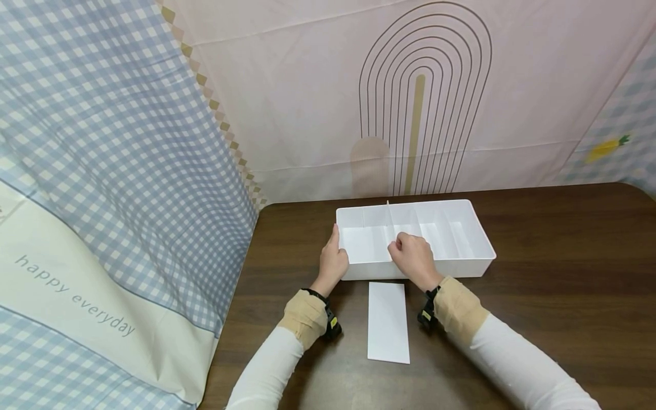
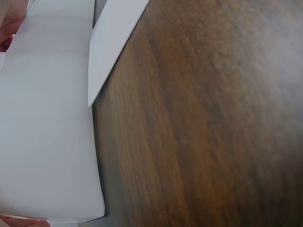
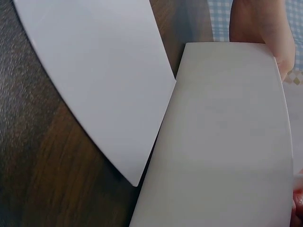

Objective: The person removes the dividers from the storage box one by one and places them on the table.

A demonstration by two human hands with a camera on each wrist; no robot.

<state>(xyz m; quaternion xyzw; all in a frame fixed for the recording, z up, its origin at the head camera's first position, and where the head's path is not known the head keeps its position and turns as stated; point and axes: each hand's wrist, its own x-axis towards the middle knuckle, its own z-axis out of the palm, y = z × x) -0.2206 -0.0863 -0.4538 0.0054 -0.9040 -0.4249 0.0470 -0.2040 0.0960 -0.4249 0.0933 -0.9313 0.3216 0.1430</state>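
A long white box (image 1: 468, 268) with several compartments lies across the table. At its left end my left hand (image 1: 333, 262) grips the wall, one finger stretched along the outside; fingertips show at the lower left of the left wrist view. My right hand (image 1: 415, 259) reaches over the front rim with curled fingers, pinching the near end of a thin white divider (image 1: 390, 216). That divider's far end pokes slightly above the back rim; its pinched end is mostly hidden by the hand. Only part of the right fingers (image 3: 298, 203) shows in the right wrist view.
On the brown wooden table (image 1: 553, 273), a flat white rectangular panel (image 1: 388, 322) lies in front of the box, between my forearms. A pale curtain (image 1: 307, 102) hangs behind the table, and a blue checked cloth (image 1: 128, 114) at the left.
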